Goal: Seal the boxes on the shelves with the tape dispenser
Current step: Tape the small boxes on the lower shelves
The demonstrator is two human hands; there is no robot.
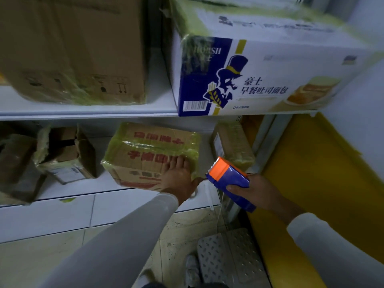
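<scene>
Nearest the camera, two pale sleeves reach toward white metal shelving. The person's right hand point(259, 191) grips a blue tape dispenser point(230, 180) with an orange head, its toothed cutter pointing up and left, held in the air just off the front right corner of a brown box with red lettering point(145, 150). The left hand point(179, 176) lies flat and open on that box, fingers spread across its top near the front right edge, holding nothing. The box sits on the lower shelf point(128, 196), its top wrapped in glossy yellowish-green tape. To its left stands a torn open carton point(68, 154), and to its right, close by, a narrow taped package point(232, 146) stands on end. Below, a perforated metal step point(230, 258) rests on the tiled floor beside a yellow panel point(324, 183). Farther up, the upper shelf point(87, 113) carries a large plain brown carton point(72, 48) at left and a white-and-blue printed bread box point(259, 77) at right, both taped at their edges.
</scene>
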